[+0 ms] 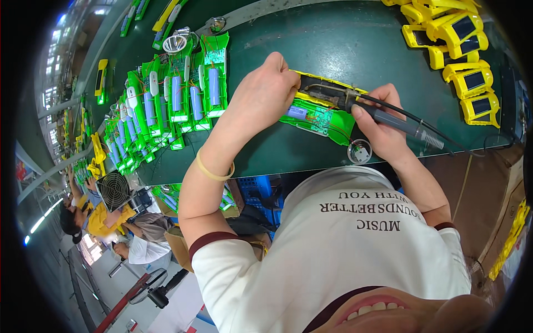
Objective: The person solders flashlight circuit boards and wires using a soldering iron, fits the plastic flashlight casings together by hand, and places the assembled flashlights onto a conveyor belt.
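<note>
My left hand (266, 94) presses down on a green and yellow lamp housing (325, 119) that lies open on the dark green bench, its fingers closed over the part near a blue cylindrical battery (297, 112). My right hand (383, 125) grips a soldering iron (388, 116) by its grey handle. The iron's dark tip (316, 91) points left and rests on the housing close to my left fingers. A cable runs from the handle off to the right. A yellow band circles my left wrist.
Rows of open green housings with blue batteries (177, 100) lie to the left. Yellow lamp shells with dark panels (461, 50) are stacked at the upper right. A round silver part (360, 151) sits by the bench edge. A small fan (114, 190) and other people are at lower left.
</note>
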`<state>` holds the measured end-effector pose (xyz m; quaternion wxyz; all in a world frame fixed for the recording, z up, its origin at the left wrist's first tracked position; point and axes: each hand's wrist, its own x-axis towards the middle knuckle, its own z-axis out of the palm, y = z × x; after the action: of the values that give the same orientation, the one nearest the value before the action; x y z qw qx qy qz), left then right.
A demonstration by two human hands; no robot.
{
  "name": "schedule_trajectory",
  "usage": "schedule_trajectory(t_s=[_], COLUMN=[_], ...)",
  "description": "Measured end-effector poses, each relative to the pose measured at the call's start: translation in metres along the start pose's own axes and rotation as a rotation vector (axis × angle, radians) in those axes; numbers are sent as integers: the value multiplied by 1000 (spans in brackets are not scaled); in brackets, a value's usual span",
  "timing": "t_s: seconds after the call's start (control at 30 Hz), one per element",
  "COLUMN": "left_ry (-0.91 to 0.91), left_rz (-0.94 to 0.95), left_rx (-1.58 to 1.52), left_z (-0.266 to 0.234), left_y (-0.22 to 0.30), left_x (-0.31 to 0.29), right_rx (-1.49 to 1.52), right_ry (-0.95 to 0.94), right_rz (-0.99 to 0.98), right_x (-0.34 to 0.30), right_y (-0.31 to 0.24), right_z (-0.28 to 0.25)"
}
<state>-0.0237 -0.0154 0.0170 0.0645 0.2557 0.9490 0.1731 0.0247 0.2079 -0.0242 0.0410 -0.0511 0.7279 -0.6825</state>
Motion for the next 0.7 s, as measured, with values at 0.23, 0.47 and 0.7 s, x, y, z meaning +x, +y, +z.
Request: schedule_trajectory(t_s=[0.23,0.47,0.7], left_ry=[-11,6,-45], left_rz=[-30,43,-72], left_rx=[-12,-41,-29], left_z=[-3,-6,-7], left_y=[0,4,14], left_x=[-2,6,5], right_rx=[17,-17,155], right_ry=[30,111,324], right_rz=[24,-20,-658], right_x=[0,-13,-9], right_y=[1,4,6], right_z=[5,-11,-69])
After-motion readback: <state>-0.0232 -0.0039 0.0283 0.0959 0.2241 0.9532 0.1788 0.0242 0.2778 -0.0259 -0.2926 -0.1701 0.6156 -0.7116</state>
